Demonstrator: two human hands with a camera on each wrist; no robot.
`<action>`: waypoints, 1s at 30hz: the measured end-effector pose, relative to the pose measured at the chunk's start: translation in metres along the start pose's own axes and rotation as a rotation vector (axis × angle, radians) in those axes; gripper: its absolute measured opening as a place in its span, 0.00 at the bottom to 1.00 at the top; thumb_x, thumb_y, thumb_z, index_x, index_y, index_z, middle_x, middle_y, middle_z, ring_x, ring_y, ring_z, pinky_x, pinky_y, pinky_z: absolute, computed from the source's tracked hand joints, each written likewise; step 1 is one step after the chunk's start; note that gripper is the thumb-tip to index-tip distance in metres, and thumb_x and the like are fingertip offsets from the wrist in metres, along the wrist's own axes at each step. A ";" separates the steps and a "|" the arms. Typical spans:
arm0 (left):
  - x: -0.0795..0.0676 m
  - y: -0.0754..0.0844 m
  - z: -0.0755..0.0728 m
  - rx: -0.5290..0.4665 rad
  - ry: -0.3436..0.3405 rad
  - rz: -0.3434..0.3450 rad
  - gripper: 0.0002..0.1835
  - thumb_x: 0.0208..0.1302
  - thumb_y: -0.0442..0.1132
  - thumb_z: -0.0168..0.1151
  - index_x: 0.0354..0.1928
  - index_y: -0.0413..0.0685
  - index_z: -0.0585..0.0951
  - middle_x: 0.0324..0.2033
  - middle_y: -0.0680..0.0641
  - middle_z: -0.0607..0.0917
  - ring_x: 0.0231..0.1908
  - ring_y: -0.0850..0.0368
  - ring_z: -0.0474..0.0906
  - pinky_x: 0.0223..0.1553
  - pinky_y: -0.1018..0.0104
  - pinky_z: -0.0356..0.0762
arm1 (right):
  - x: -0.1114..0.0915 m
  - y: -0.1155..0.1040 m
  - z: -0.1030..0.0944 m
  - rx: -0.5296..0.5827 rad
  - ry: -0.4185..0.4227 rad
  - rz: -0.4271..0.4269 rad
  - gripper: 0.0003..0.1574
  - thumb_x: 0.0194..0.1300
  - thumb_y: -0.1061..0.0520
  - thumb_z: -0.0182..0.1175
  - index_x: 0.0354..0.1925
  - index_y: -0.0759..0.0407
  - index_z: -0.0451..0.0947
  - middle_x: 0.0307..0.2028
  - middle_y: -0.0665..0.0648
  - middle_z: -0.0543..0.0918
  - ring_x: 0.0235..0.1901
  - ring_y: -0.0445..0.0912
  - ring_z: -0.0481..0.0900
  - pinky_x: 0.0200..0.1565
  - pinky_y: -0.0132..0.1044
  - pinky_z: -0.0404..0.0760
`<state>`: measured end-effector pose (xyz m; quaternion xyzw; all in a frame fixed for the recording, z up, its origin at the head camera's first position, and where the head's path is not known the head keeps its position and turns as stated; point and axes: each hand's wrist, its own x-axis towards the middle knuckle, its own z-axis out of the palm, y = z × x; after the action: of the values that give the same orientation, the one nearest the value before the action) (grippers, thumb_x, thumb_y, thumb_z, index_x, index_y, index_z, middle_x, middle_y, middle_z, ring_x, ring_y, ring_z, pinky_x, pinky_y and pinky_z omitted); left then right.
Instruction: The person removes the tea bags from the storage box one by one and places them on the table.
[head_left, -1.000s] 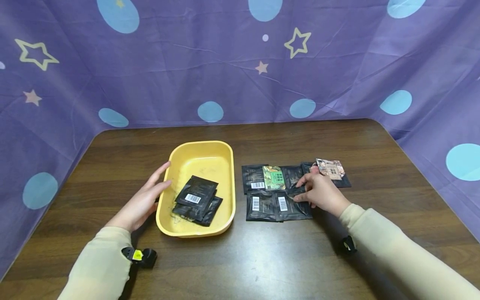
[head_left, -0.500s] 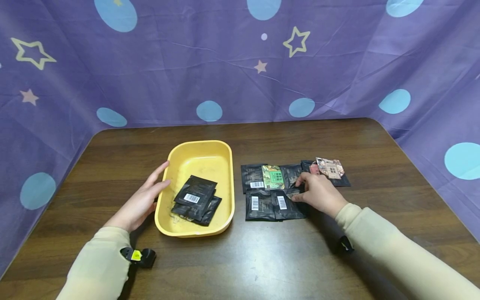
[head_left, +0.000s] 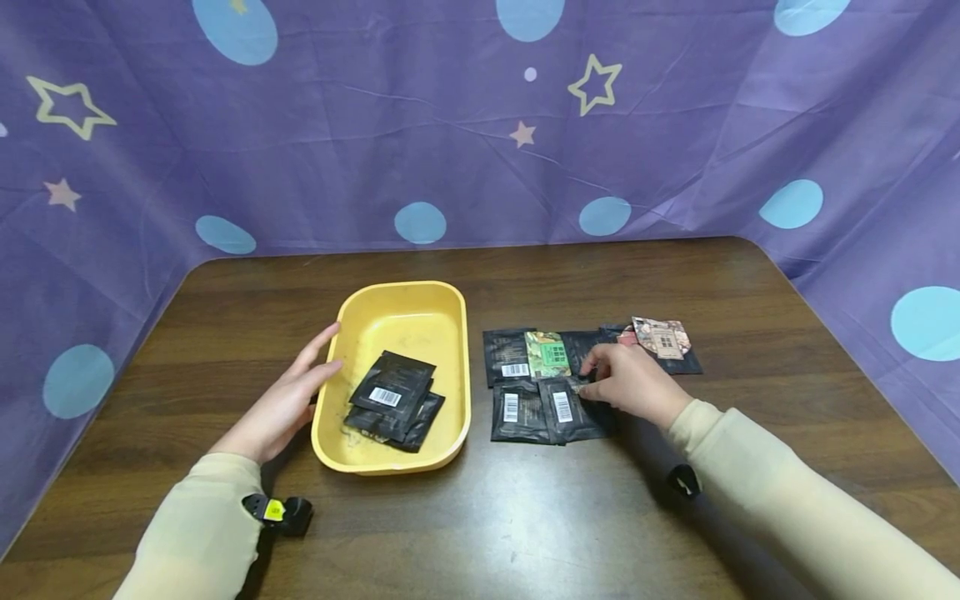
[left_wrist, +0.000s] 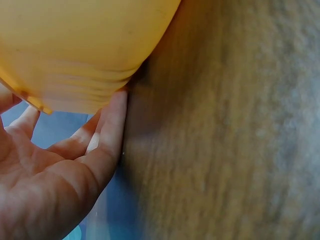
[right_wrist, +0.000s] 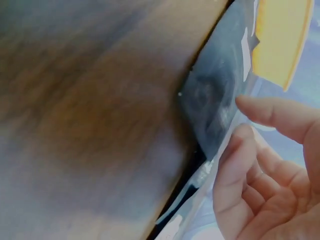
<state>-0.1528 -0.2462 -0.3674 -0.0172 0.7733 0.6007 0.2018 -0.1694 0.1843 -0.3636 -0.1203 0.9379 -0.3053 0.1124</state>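
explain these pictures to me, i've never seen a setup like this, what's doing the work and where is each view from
There is no machine: a person works with two bare hands. One view looks down from the head; the other two come from the wrists. On the wooden table sits a yellow tub with black packets inside; more packets lie to its right. The left hand rests against the tub. The right hand has its thumb at the edge of one black packet; whether it is pinched is hard to tell.
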 end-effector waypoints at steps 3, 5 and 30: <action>0.000 0.000 0.000 -0.001 0.002 -0.003 0.35 0.78 0.54 0.42 0.78 0.77 0.38 0.78 0.45 0.34 0.73 0.38 0.50 0.67 0.36 0.58 | 0.001 -0.004 -0.001 -0.006 0.000 -0.017 0.11 0.55 0.60 0.69 0.37 0.64 0.81 0.22 0.53 0.80 0.18 0.40 0.73 0.24 0.35 0.75; 0.001 0.001 0.000 -0.001 0.002 -0.005 0.35 0.78 0.54 0.42 0.78 0.77 0.38 0.78 0.45 0.34 0.73 0.38 0.50 0.67 0.36 0.57 | 0.001 -0.006 -0.002 -0.015 0.010 -0.031 0.09 0.55 0.59 0.69 0.35 0.62 0.82 0.22 0.52 0.81 0.20 0.40 0.73 0.26 0.35 0.74; -0.001 0.001 0.001 -0.007 -0.001 0.000 0.35 0.78 0.54 0.42 0.78 0.76 0.38 0.78 0.44 0.35 0.73 0.38 0.51 0.66 0.38 0.60 | 0.001 -0.063 0.004 0.085 0.200 -0.195 0.06 0.63 0.56 0.64 0.33 0.56 0.87 0.30 0.50 0.88 0.31 0.40 0.81 0.39 0.36 0.79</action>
<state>-0.1522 -0.2454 -0.3667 -0.0176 0.7713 0.6033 0.2020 -0.1594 0.1329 -0.3291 -0.1748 0.9145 -0.3647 -0.0070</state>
